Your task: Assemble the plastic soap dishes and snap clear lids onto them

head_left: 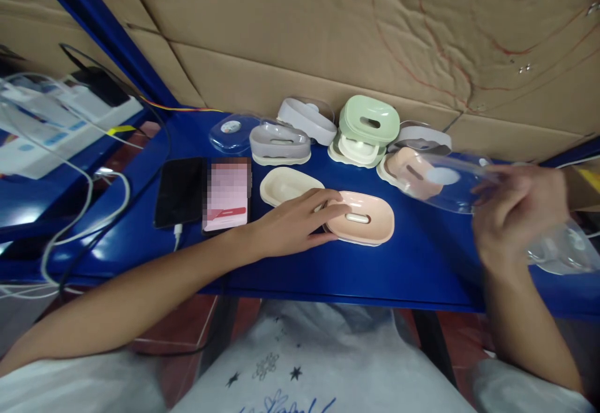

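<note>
My left hand (309,216) grips the left end of a pink soap dish (375,222), fingers over the rim and thumb at the near side. The dish lies on the blue table with a pale bar showing through its slot. Just behind that hand sits a cream tray (285,182), partly covered by the fingers. On the right, my right hand (520,213), smeared by motion, holds a clear plastic lid (462,191) with a round white label. Through the lid's left part shows another pink soap dish (407,169).
Grey soap dishes (281,144) and a stacked green one (370,116) stand along the cardboard wall (281,38). A clear lid (229,135) lies at back left. Two phones (180,191) and white cables (89,188) occupy the left; clear plastic pieces (567,247) lie far right.
</note>
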A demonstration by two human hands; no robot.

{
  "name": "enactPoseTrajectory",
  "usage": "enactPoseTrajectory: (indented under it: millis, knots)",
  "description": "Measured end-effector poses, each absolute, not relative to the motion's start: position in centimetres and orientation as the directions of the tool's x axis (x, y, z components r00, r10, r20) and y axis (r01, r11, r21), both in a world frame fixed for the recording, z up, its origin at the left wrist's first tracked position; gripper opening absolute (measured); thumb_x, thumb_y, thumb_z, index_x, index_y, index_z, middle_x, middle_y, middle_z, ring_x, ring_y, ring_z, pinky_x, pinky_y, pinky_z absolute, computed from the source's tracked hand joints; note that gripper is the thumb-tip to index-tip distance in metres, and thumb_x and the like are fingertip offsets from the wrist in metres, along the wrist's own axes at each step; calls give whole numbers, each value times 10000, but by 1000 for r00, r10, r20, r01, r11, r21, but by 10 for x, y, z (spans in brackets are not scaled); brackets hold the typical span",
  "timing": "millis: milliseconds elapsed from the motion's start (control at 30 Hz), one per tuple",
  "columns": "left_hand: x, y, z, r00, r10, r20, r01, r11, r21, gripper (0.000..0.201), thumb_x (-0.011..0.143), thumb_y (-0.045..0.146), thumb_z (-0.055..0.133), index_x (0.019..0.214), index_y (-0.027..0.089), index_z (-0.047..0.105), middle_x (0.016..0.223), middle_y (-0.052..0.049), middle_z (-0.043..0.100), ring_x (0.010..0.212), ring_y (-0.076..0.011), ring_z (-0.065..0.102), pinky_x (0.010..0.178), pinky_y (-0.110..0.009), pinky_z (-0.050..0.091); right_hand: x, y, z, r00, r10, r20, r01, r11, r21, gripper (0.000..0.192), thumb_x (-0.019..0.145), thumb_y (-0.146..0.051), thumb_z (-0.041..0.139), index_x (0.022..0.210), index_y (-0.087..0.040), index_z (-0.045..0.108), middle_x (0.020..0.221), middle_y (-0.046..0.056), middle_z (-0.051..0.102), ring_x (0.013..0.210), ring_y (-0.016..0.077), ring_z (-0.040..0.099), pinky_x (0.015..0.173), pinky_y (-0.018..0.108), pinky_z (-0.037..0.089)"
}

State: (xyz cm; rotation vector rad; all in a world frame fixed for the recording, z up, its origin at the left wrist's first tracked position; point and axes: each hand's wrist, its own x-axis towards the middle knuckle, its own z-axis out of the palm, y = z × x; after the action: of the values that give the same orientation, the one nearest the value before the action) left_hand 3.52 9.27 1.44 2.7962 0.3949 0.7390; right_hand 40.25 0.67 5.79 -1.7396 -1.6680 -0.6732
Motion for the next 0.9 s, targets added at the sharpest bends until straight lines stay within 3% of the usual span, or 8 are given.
enactPoseTrajectory:
  millis: [100,233,333,467,667,800,900]
  knots:
    - [35,91,13,830,343,441,204,-921,332,575,1032,233,693,1560,208,466,1474,-186,595,1389,-318,604,1158,-525,571,370,6,49,-139,554,821,975,221,16,448,1141,-458,378,1106,-232,763,841,76,751,928,290,742,915,472,586]
    - [35,90,11,819,359,448,199,-909,365,666,1042,254,680,1634,257,375,1535,-192,548,1446,-322,574,1180,-534,557,366,5,30,-327,552,767,909,406,95,466,1133,-562,392,1169,-303,777,978,68,789,900,239,760,836,399,614]
    - [35,91,11,825,351,442,191,-911,366,660,1044,255,674,1636,251,383,1526,-199,553,1432,-329,584,1174,-548,558,373,6,19,-466,620,632,827,560,60,569,1048,-740,436,1117,-309,801,1033,71,798,948,246,773,851,400,639]
    - [34,93,10,825,360,435,204,-909,364,653,1034,230,671,1630,265,405,1518,-193,557,1431,-341,578,1165,-569,559,366,11,16,-635,603,483,676,736,-29,495,973,-687,660,1261,-300,772,1275,76,785,1192,289,751,1004,431,643]
    - [34,94,9,807,366,464,207,-910,359,673,1030,241,685,1638,263,397,1541,-191,522,1466,-334,543,1191,-551,539,353,21,23,-688,602,405,593,788,-165,594,1050,-479,657,1596,-280,535,1519,132,660,1444,324,610,1170,517,558]
    - [35,93,10,792,404,458,246,-898,366,668,1046,254,669,1646,279,377,1575,-180,495,1485,-326,531,1203,-543,534,358,23,25,-618,649,444,581,757,-298,624,1069,-346,603,1668,-289,436,1567,134,615,1478,320,577,1200,528,533]
    - [36,94,10,793,390,468,234,-905,356,617,1069,269,636,1636,288,393,1552,-173,523,1472,-320,548,1203,-547,533,359,25,22,-606,659,445,574,750,-329,607,1071,-321,574,1663,-310,441,1576,119,605,1490,324,562,1214,550,515]
